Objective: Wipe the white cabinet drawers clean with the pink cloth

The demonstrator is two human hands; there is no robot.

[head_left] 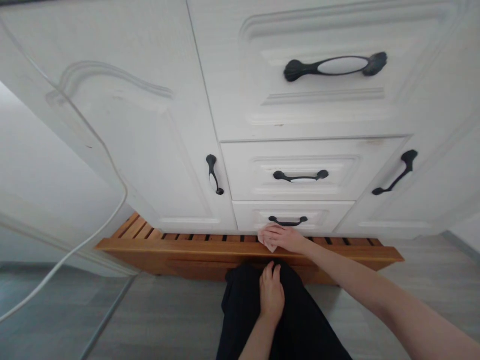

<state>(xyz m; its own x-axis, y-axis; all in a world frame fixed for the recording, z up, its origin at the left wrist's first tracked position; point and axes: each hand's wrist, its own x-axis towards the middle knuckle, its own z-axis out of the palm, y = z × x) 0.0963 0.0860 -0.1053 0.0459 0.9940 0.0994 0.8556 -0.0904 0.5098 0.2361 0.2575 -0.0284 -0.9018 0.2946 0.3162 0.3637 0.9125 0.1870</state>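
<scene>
My right hand (285, 238) presses a pale pink cloth (264, 240) down at the slatted wooden bench (228, 245), just below the bottom drawer (247, 214) of a white cabinet. Its fingers are bent over the cloth, which pokes out to their left. Right above the fingers is that drawer's black handle (288, 221), apart from the hand as far as I can see. My left hand (272, 292) lies on my dark-trousered knee with its fingers stretched out and holds nothing.
Two more drawers with black handles rise above, the upper handle (337, 66) having a white inlay. Cabinet doors flank them, with handles at left (213, 175) and right (395, 174). A white cable (108, 155) hangs across the left side. Grey floor (165, 315) lies below.
</scene>
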